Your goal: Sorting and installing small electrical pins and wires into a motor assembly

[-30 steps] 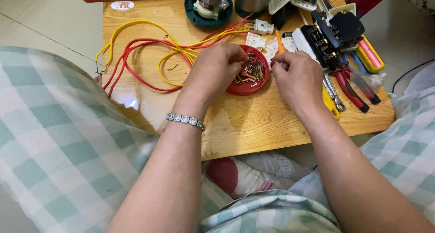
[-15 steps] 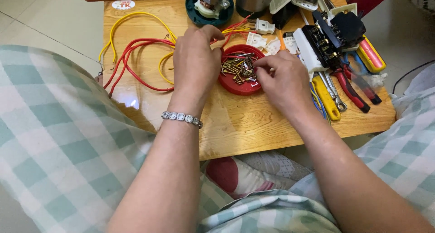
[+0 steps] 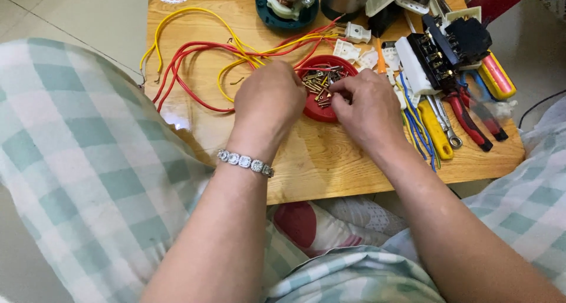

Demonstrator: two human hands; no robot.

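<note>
A small round red dish (image 3: pixel 314 105) is set near the middle of the pale wooden surface (image 3: pixel 330 161), and a heap of small brass and steel screws (image 3: pixel 319 82) is held in it. The left hand (image 3: pixel 268 99) is laid over the dish's left rim, its fingers curled downward and hidden from view, so whether anything is pinched cannot be told. The right hand (image 3: pixel 368 108) is brought to the dish's right edge, its fingertips (image 3: pixel 337 92) drawn close together among the screws; whether one is actually held cannot be made out.

The screws are judged light, hard and smooth, easily dropped or scattered; each is best taken singly by its shank between thumb and forefinger. The dish looks like rigid plastic and would probably slide if nudged.

Flexible red and yellow insulated wires (image 3: pixel 194 61) are looped across the surface to the left. To the right, pliers with red grips (image 3: pixel 471 123), a yellow-handled tool (image 3: pixel 435 131), a black terminal block (image 3: pixel 436 55) and white plastic fittings (image 3: pixel 354 43) are crowded together. A metal link bracelet (image 3: pixel 244 161) is worn on the left wrist.
</note>
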